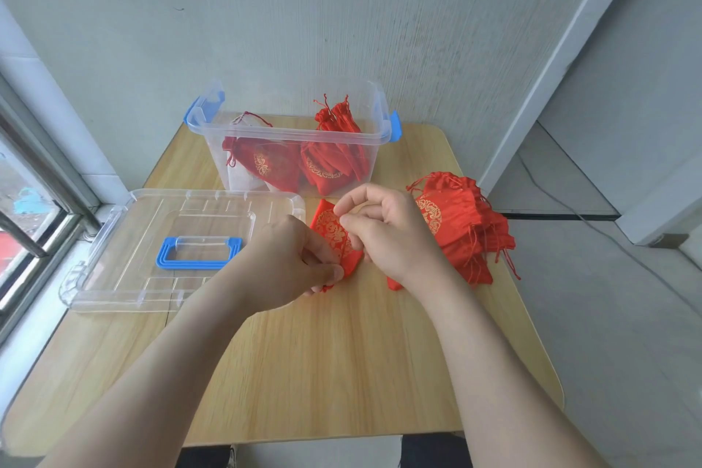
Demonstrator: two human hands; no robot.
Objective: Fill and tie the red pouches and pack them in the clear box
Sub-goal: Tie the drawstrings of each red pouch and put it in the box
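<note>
A red pouch [334, 236] with a gold flower print lies on the wooden table [323, 372] between my hands. My left hand [288, 262] pinches its lower, gathered end. My right hand [383, 228] pinches a thin red drawstring above the pouch, thumb against forefinger. The clear box [292, 133] with blue latches stands open at the back and holds several tied red pouches [304, 160]. A pile of flat red pouches [463, 228] lies to the right, partly hidden behind my right hand.
The box's clear lid [182, 251] with a blue handle lies flat on the table's left side, partly over the window sill. A window frame [34, 224] runs along the left. A grey wall stands behind the box. The table's right edge drops to the floor.
</note>
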